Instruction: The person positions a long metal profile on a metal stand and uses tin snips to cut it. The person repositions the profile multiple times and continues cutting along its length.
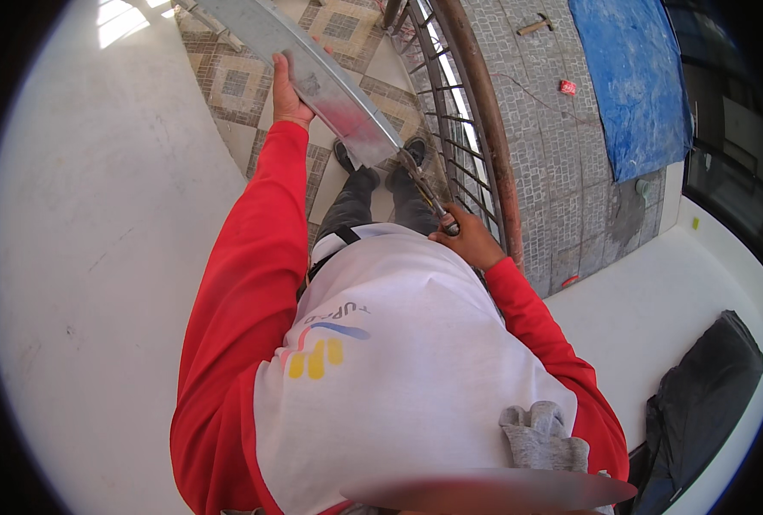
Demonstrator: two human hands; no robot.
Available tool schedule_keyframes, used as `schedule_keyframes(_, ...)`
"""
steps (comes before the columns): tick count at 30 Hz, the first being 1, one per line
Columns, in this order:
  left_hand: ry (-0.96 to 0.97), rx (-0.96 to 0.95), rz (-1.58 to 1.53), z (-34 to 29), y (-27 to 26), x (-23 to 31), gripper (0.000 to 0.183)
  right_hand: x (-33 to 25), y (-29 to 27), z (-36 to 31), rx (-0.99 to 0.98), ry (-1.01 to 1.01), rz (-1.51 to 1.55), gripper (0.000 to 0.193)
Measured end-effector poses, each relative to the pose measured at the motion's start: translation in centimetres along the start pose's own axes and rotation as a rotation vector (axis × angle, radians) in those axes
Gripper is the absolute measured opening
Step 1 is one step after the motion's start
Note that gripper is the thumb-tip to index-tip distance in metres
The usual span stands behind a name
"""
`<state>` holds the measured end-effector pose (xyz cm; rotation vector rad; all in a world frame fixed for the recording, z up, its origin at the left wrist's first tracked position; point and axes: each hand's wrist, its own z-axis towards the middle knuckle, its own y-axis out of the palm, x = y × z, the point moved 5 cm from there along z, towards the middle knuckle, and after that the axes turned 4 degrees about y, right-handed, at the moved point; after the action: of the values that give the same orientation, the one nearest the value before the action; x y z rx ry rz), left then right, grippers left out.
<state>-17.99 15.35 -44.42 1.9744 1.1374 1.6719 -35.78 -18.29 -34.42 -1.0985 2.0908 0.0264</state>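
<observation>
A long galvanized metal channel slants from the upper left down toward my knees. My left hand is closed around its middle, thumb on the near side and fingertips showing past the far edge. At the channel's lower right end is a slim metal hand tool that looks like tin snips; its tip meets the channel's corner. My right hand grips the tool's handle close to my waist. How far the jaws are parted is too small to tell.
A brown-railed metal balustrade runs along my right. On the paving beyond lie a hammer, a small red packet and a blue tarp. A pale wall stands at left; a black bag rests at lower right.
</observation>
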Motion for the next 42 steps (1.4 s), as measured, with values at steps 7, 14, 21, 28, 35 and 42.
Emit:
schedule_keyframes(7,-0.009,0.014,0.002,-0.1,0.3,0.0,0.092,0.3,0.5,0.0,-0.023,-0.018,0.094,0.066)
schedule_keyframes(14,-0.034,0.009,0.015,0.2,0.2,-0.2,0.093,0.8,0.5,0.6,-0.045,-0.008,0.042,0.069)
schedule_keyframes(21,-0.038,-0.007,0.006,0.4,0.3,-0.4,0.091,0.6,1.1,0.7,-0.046,0.01,0.162,0.076)
schedule_keyframes(28,-0.048,0.009,0.002,0.3,0.3,-0.4,0.092,0.6,0.5,0.4,-0.042,0.026,0.138,0.076)
schedule_keyframes(35,-0.051,0.022,-0.006,0.5,0.3,-0.6,0.09,0.9,0.5,1.0,-0.013,0.037,0.082,0.073)
schedule_keyframes(42,-0.047,-0.008,0.001,0.6,0.2,-0.6,0.09,0.4,0.1,1.0,-0.023,0.056,0.094,0.072)
